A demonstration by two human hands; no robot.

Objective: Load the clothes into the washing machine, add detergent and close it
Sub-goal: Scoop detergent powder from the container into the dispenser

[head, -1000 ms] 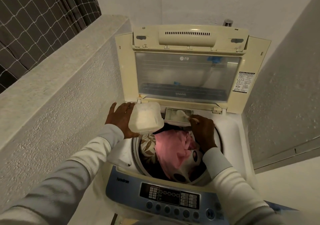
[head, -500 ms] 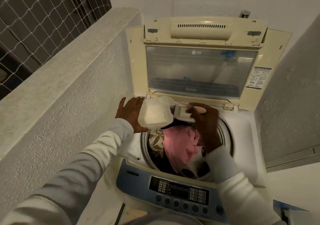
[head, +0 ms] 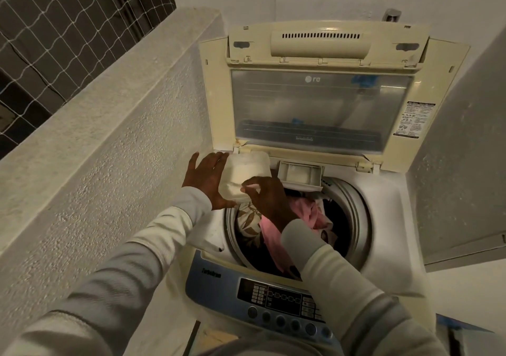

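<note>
The top-loading washing machine point(head: 383, 213) stands with its lid point(head: 323, 103) raised. Pink and leaf-patterned clothes point(head: 304, 213) fill the drum. At the drum's back edge the detergent drawer point(head: 299, 173) is pulled out. My left hand point(head: 205, 180) supports a white detergent container point(head: 246, 166) over the drum's left rim, fingers spread straight along its side and thumb beneath. At the container's front, my right hand point(head: 269, 199) pinches a small white scoop point(head: 246, 189).
The blue control panel point(head: 276, 298) runs along the machine's near edge. A rough plastered ledge point(head: 109, 109) with netting point(head: 54, 27) above it hems in the left side. A wall point(head: 460, 164) stands close on the right. A tap point(head: 393, 14) sits behind the lid.
My right hand has left the detergent drawer and moved left to the container with the scoop. My left hand has kept the container at the drum's left rim.
</note>
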